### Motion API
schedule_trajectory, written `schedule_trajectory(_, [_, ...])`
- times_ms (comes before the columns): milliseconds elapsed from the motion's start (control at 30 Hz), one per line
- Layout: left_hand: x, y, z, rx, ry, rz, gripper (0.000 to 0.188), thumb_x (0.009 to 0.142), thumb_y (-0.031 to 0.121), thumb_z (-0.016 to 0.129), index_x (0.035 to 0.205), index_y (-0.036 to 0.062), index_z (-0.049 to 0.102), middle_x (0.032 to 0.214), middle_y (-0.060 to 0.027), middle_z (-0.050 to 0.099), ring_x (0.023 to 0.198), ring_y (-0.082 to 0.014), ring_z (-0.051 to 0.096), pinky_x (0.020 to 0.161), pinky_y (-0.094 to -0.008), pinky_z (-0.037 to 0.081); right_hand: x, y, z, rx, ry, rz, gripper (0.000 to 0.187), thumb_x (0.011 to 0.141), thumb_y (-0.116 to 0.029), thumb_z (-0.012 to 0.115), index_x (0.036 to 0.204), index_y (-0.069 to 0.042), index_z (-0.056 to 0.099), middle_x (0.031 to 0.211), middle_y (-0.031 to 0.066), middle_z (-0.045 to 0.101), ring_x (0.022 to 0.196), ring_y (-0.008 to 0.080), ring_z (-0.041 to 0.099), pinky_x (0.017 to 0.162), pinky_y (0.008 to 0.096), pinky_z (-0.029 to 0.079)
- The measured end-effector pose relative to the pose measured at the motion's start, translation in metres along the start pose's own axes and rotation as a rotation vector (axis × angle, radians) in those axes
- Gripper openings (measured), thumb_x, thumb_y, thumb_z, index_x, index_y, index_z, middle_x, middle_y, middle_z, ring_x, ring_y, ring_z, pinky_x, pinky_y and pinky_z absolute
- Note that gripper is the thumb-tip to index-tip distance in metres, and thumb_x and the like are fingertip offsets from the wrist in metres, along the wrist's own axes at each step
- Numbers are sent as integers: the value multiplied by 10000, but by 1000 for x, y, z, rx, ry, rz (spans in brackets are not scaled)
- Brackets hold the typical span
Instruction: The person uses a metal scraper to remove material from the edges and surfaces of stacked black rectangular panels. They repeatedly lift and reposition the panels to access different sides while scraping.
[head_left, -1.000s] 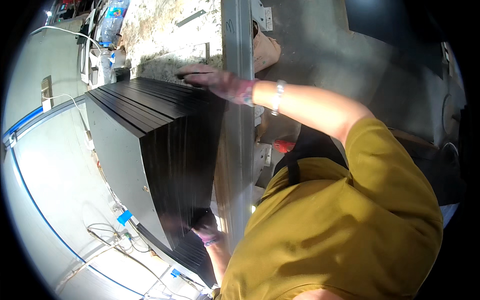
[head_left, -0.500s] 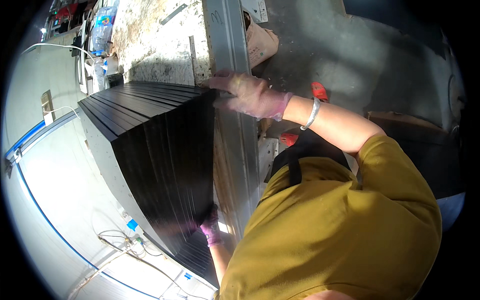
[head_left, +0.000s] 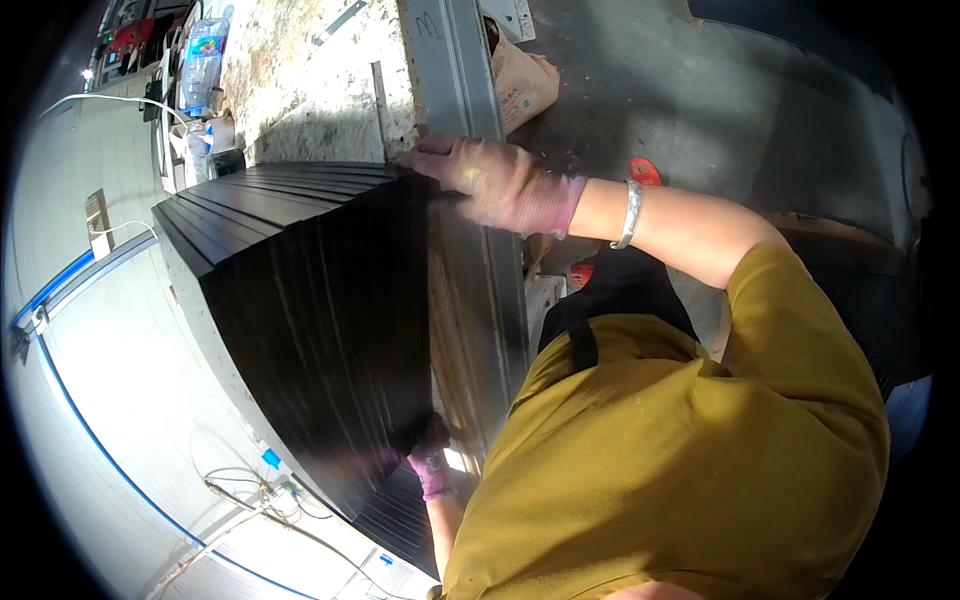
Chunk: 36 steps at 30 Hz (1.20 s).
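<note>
A tall stack of black panels (head_left: pixel 330 320) stands on the counter (head_left: pixel 310 95), to the left of the person, its dark long side turned toward them. The panel tops fan out along the far end, and a pale face borders the stack on the left.

The two hands are well apart, both in purplish work gloves. The right hand (head_left: pixel 485 185) is at the stack's far right corner, its fingers bent and touching the edge there; the glove is a little blurred, so whether it grips cannot be told. A silver bracelet (head_left: pixel 628 215) circles that wrist. The left hand (head_left: pixel 432 465) is at the near right end of the stack, its fingertips lost against the black, so its hold cannot be told either. Just beside it, nearer the person, lie dark ridged pieces (head_left: pixel 400 510).

Beyond the stack the counter's top is pale and stained, with a thin metal strip (head_left: pixel 378 105) on it. A grey metal rail (head_left: pixel 465 85) runs along the counter's right side, and a pale sack (head_left: pixel 525 88) sits just right of that. At the far left is a clear plastic bottle (head_left: pixel 203 62) with a blue label. On the near left, thin cables (head_left: pixel 255 490) tangle close to a bit of blue tape (head_left: pixel 271 458). The person wears a mustard shirt (head_left: pixel 690 470), dark trousers (head_left: pixel 620 290) and red shoes (head_left: pixel 645 171).
</note>
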<state>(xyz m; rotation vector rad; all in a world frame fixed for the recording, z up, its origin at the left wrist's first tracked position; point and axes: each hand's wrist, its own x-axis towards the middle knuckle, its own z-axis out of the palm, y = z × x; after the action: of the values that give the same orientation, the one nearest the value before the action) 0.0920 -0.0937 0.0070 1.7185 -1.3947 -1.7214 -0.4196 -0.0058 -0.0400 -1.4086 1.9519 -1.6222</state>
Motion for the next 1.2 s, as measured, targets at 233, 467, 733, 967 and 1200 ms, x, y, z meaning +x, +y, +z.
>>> schedule_trajectory(233, [-5,19,32,59,51,-16,528,847,529,457,919,17,566,739,-92,519,546,-203,458,463,-326,363,-1,15,-11,391,-77,81,486,829,-167,620,1291,-90,492,1280,147,508,1155,303,508,998,341,395])
schedule_trajectory(467, [2,11,-4,-257,36,-223,299,823,159,581,1056,-24,538,745,-100,552,607,-184,523,518,-325,436,6,7,-14,395,24,113,510,855,-289,619,1306,-102,474,1287,155,501,1175,308,487,1004,365,386])
schedule_trajectory(733, [-56,72,75,918,431,44,463,787,379,617,1021,-19,587,804,-90,633,652,-199,572,607,-324,462,12,-17,-15,288,-49,7,577,868,-370,571,1352,-99,414,1298,163,496,1175,315,500,979,348,407])
schedule_trajectory(967, [-44,37,51,823,546,150,339,750,347,711,943,69,701,798,-133,695,750,-261,658,716,-395,505,33,-10,-14,821,-186,5,565,905,-336,477,1381,-50,373,1341,154,441,1223,253,431,1042,359,324])
schedule_trajectory(1200, [-48,37,60,1174,484,418,170,805,227,658,720,95,724,690,-90,679,611,-254,638,573,-350,500,21,-37,-15,131,-33,-33,550,786,-75,519,1328,-68,430,1212,181,542,1036,328,555,874,376,455])
